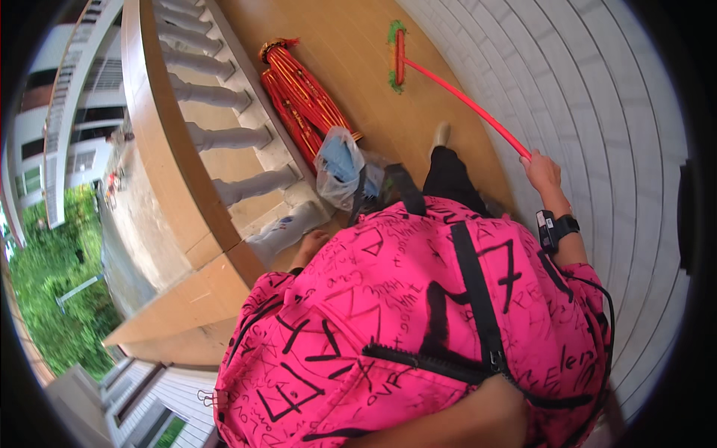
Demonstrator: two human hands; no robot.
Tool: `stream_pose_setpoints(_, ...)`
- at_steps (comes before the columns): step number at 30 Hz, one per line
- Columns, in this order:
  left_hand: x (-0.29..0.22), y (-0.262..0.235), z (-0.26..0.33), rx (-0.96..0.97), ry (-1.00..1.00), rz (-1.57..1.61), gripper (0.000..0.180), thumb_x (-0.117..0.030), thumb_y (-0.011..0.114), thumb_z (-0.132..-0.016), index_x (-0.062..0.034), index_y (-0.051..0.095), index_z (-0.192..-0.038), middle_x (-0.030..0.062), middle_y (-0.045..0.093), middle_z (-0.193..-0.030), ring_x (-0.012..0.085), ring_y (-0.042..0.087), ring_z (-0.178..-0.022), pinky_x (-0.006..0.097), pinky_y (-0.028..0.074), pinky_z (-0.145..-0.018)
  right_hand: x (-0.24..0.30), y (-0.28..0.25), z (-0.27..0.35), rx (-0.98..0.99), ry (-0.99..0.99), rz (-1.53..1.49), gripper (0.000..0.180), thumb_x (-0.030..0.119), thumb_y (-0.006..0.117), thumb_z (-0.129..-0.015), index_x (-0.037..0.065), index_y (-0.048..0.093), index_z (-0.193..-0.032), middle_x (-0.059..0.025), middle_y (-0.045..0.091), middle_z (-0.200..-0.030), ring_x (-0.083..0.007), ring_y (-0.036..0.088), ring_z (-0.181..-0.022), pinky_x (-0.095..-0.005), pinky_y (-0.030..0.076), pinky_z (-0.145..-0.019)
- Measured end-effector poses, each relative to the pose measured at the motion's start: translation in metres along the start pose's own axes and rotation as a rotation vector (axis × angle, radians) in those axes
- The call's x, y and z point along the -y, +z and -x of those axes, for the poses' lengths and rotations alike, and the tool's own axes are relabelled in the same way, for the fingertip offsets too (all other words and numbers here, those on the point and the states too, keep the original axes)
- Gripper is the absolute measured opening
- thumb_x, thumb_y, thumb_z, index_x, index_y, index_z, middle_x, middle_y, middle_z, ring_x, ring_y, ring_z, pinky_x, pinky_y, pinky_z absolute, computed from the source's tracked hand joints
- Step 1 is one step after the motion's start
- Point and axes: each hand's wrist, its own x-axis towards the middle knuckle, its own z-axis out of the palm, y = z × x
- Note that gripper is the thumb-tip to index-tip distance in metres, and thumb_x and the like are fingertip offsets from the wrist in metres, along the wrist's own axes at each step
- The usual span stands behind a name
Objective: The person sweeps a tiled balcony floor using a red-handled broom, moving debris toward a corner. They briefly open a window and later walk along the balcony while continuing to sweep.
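My right hand [544,172] is wrapped round the end of a red-handled floor brush [472,99]. The handle slopes away to a narrow head with green bristles and a red back, which rests on the tan tiled floor. My left hand [314,242] hangs low beside the balustrade, partly hidden by my bright pink jacket [411,291]; its fingers do not show well enough to read. Just ahead of it lies a clear plastic bag [341,168] with something light blue inside. A bundle of folded red and gold cloth or poles [305,89] lies along the balusters.
A balustrade of white balusters [231,138] under a tan rail [168,142] runs along the left, with a yard and greenery [60,276] below. A white panelled wall [590,97] curves along the right. My shoe [441,135] stands on the floor [351,45] between them.
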Motion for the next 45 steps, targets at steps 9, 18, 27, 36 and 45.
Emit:
stream_pose_setpoints(9,-0.023,-0.056,0.074,0.005,-0.409,-0.088,0.029,-0.028,0.055,-0.080,-0.0032,0.063,-0.094,0.0168,0.063,-0.081,0.0247,0.059,-0.073,0.037,0.047,-0.066,0.165,-0.142,-0.071,0.072,-0.081,-0.109,0.042,0.043,0.049,-0.083,0.006,0.061,-0.098,-0.0180,0.062,-0.094,-0.0341,0.060,-0.089,-0.0434,0.047,-0.075)
stream_pose_setpoints(18,-0.037,-0.060,0.106,-0.019,-0.470,-0.101,0.033,-0.031,0.054,-0.080,-0.0030,0.063,-0.094,0.0187,0.063,-0.082,0.0305,0.059,-0.076,0.041,0.046,-0.069,0.200,-0.170,-0.142,0.130,-0.111,-0.201,0.044,0.046,0.047,-0.083,0.007,0.063,-0.097,-0.0164,0.062,-0.100,-0.0341,0.059,-0.094,-0.0430,0.047,-0.077)
stream_pose_setpoints(27,-0.176,-0.210,0.001,-0.466,-0.137,-0.330,0.035,-0.032,0.053,-0.081,-0.0015,0.060,-0.097,0.0201,0.062,-0.092,0.0342,0.059,-0.086,0.040,0.046,-0.076,0.212,-0.195,-0.125,0.164,-0.024,-0.151,0.047,0.048,0.046,-0.083,0.008,0.061,-0.105,-0.0137,0.062,-0.102,-0.0302,0.058,-0.097,-0.0421,0.046,-0.079)
stream_pose_setpoints(36,-0.240,-0.185,-0.011,-0.491,-0.030,-0.068,0.031,-0.023,0.057,-0.078,-0.0015,0.059,-0.101,0.0166,0.063,-0.094,0.0247,0.060,-0.088,0.034,0.047,-0.075,0.178,-0.182,-0.118,0.176,-0.020,-0.136,0.041,0.042,0.052,-0.082,0.008,0.062,-0.103,-0.0139,0.062,-0.100,-0.0298,0.060,-0.094,-0.0394,0.047,-0.076)
stream_pose_setpoints(45,-0.106,-0.110,0.102,-0.056,-0.396,-0.206,0.033,-0.033,0.057,-0.075,-0.0038,0.063,-0.090,0.0183,0.063,-0.084,0.0294,0.060,-0.084,0.040,0.046,-0.074,0.153,-0.194,-0.113,0.100,-0.084,-0.228,0.033,0.037,0.055,-0.081,0.009,0.065,-0.096,-0.0115,0.065,-0.090,-0.0276,0.062,-0.086,-0.0375,0.049,-0.072)
